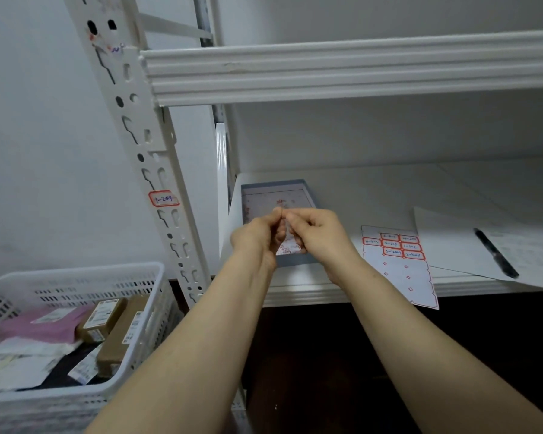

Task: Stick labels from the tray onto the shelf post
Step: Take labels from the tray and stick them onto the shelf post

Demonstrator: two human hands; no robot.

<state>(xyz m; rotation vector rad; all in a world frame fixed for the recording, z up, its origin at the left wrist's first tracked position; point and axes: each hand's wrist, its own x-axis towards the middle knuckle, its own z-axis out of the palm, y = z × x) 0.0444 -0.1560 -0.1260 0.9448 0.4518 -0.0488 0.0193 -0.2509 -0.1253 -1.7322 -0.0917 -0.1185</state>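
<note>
While hovering just over the tray point(273, 184) on the white shelf point(389, 195), pinching a tiny scrap — likely a label point(285, 225) — with curled fingers point(276, 214) of left hand point(257, 236) and right hand point(318, 234), tip to tip, maybe to peel it. Close to the shelf post point(145, 145), just to the left, with one stuck label point(163, 198) on it. Beside: label sheet point(398, 267), black pen point(496, 253); lower left, basket point(76, 270) of parcels, white wall point(29, 120).

One left hand point(257, 238), one right hand point(322, 236), one tray point(273, 184), one stuck label point(163, 198), one label sheet point(397, 277), one pen point(496, 253), one basket point(76, 271).
</note>
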